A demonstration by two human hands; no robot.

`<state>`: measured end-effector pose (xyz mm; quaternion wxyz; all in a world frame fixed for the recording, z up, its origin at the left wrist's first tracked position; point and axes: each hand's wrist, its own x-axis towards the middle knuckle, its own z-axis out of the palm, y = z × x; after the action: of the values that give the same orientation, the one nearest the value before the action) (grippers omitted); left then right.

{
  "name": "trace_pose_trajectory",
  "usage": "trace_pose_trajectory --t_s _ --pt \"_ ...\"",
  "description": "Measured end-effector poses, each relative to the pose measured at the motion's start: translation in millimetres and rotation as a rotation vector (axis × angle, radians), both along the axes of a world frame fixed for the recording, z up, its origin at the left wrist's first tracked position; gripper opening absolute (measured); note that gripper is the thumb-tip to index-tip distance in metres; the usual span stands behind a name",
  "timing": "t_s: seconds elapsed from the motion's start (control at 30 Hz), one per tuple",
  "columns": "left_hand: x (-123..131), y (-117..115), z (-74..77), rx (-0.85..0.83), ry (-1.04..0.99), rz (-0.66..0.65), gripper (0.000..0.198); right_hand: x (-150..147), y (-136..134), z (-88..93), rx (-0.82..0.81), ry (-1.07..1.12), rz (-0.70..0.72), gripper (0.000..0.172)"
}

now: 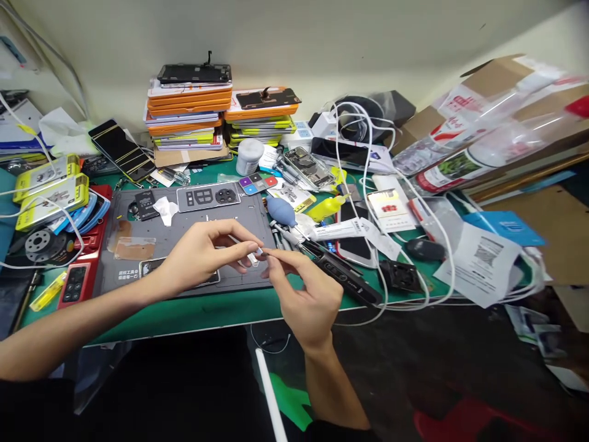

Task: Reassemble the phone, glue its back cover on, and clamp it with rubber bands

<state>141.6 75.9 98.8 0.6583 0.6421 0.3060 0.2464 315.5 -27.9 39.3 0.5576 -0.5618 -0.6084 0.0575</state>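
Observation:
My left hand (pixel 207 252) is pinched on a small whitish piece (pixel 259 251), perhaps tissue or tape, too small to name. My right hand (pixel 306 291) meets it, thumb and forefinger closed on a tiny dark part that I cannot make out. Both are raised over the front right of a grey work mat (pixel 184 239). Below my left wrist lies a phone-sized frame (pixel 150 267), mostly covered by the arm. On the mat are a black battery (pixel 145 204), a crumpled white tissue (pixel 166 210), a silver-rimmed metal tray (pixel 208 196) and a brownish clear film (pixel 134 248).
Right of the mat crowd a blue air blower (pixel 281 212), a yellow bottle (pixel 326 209), a black pen-like tool (pixel 347 279), and white cables (pixel 448 258). Stacked orange boxes (pixel 188 104) stand behind. A red device (pixel 76 282) sits left; two spray cans (pixel 469 162) are far right.

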Motion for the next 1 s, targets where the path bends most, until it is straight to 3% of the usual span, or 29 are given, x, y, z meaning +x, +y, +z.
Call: trace_pose_trajectory --t_s 0.27,0.43,0.57,0.63,0.8,0.93,1.0 --pt "-29 -17 -2.6 0.002 -0.015 0.102 0.023 -24 -1 3.6 0.069 -0.1 0.011 0.022" --pt "-45 -24 -4.6 0.111 -0.014 0.106 0.018 -40 -1 8.1 0.121 -0.132 -0.02 0.022" --pt "-59 -28 -5.1 0.293 -0.066 0.094 0.016 -49 0 7.3 0.273 -0.291 -0.079 0.029" --pt "-64 -32 -4.3 0.308 -0.104 0.112 0.016 -52 0 3.8 0.386 -0.415 -0.113 0.036" --pt "-73 -46 -0.9 0.088 -0.186 0.158 0.012 -56 0 -2.9 0.534 -0.542 -0.1 0.038" --pt "-81 -53 -1.7 -0.121 -0.2 0.194 0.031 -57 2 1.4 0.547 -0.602 0.01 0.032" --pt "-84 -54 -2.2 -0.206 -0.18 0.229 0.032 -57 4 3.3 0.548 -0.625 0.071 0.035"
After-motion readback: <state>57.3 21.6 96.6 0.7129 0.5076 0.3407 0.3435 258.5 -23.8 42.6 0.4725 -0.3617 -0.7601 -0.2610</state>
